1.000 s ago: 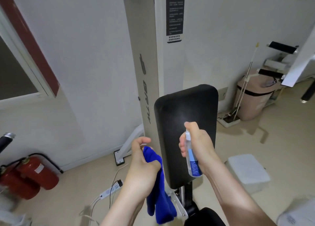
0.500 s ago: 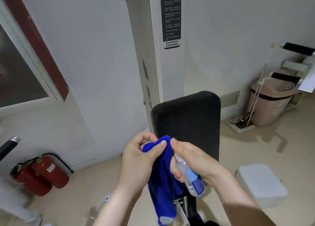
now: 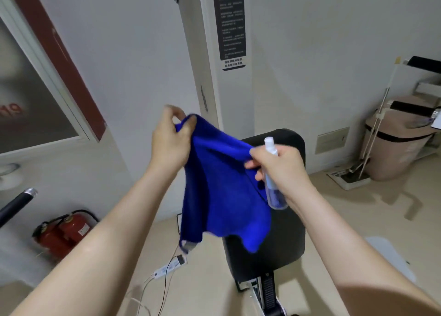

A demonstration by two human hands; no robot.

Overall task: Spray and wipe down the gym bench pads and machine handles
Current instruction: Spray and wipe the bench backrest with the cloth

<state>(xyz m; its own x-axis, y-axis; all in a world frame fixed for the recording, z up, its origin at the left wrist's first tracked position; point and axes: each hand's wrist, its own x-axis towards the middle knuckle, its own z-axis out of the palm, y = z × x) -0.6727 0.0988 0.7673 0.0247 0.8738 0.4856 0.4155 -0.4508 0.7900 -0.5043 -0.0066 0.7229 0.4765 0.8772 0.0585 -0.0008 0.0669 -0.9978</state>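
A blue cloth (image 3: 224,191) hangs spread between my two hands, in front of the upright black bench pad (image 3: 286,239). My left hand (image 3: 170,140) pinches the cloth's upper left corner. My right hand (image 3: 280,167) pinches the cloth's right edge and also holds a small clear spray bottle (image 3: 273,177) with a white nozzle, pointing up. The cloth covers most of the pad's upper left part. The pad stands in front of the white machine column (image 3: 214,53).
Red fire extinguishers (image 3: 63,231) lie on the floor at the left. A black machine handle (image 3: 14,206) juts in from the left edge. A power strip (image 3: 167,268) with cables lies on the floor. A beige bin (image 3: 396,146) and dustpan stand at the right wall. Black handles (image 3: 415,107) show at far right.
Both hands have risen and moved apart, spreading the bunched cloth open in front of the pad. The bottle moved from pointing at the pad to upright in the right hand.
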